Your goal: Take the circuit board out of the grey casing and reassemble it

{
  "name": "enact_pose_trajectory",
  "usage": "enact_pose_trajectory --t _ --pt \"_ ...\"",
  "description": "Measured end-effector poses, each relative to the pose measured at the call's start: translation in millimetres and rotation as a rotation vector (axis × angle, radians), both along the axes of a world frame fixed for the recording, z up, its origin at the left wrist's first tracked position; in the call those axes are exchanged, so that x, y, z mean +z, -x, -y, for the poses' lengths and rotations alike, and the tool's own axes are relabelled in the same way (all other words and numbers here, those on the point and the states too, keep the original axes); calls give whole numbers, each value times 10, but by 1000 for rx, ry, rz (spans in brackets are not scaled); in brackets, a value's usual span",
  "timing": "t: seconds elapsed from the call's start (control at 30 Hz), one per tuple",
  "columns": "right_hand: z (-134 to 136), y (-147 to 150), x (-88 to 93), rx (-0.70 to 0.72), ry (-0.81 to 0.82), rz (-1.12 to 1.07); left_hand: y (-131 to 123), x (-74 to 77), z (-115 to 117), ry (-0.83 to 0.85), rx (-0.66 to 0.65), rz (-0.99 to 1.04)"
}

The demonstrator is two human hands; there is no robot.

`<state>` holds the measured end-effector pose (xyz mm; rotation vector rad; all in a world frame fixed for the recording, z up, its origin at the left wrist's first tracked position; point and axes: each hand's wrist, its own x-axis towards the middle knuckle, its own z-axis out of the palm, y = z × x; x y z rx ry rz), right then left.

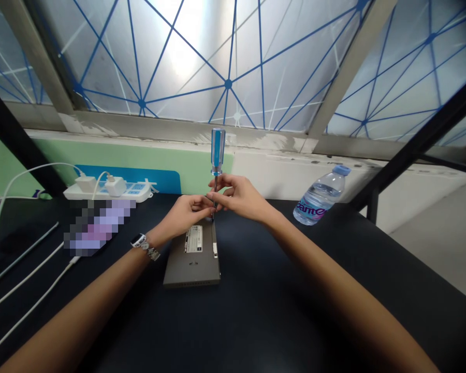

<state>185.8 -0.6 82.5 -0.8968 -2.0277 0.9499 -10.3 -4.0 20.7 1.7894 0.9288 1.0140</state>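
Observation:
A screwdriver (218,147) with a clear and blue handle stands nearly upright, tip down, at the far right edge of a flat grey-brown device (178,269). My right hand (238,196) is closed, its fingers pinching the metal shaft below the handle. Lower down, my left hand (190,211) is closed too, fingertips together around the shaft near its tip. The device lies on the black table (252,321), with a white label (194,239) on its upper face. My fingers partly hide its far end, and the screwdriver's very tip is too small to make out.
At the back left, a white power strip (140,191) holds chargers, with white cables trailing left. A pixelated object (101,228) lies in front of it. To the right a water bottle (321,196) stands tilted in view. Behind the table are a wall and patterned windows (202,52).

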Motion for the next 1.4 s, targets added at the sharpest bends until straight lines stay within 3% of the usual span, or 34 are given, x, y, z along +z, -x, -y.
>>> enact_pose_trajectory --t 0.33,0.53,0.67,0.83,0.93,1.13,1.4 --pt "-59 16 -48 -14 -26 9 48 78 67 -105 84 -126" --pt "75 -52 -53 -54 46 -209 272 79 304 -154 160 -230" --pt "320 -218 -230 -123 227 -444 339 69 456 -211 138 -295" --pt "597 -357 -616 -220 330 -708 239 48 584 -310 63 -366" --pt "682 -336 -749 -281 405 -804 149 22 641 -324 58 -359" --pt "737 -248 -761 -335 456 -885 23 14 722 -239 163 -269" --pt "790 -238 -771 -332 484 -921 -14 -38 750 -301 200 -238"
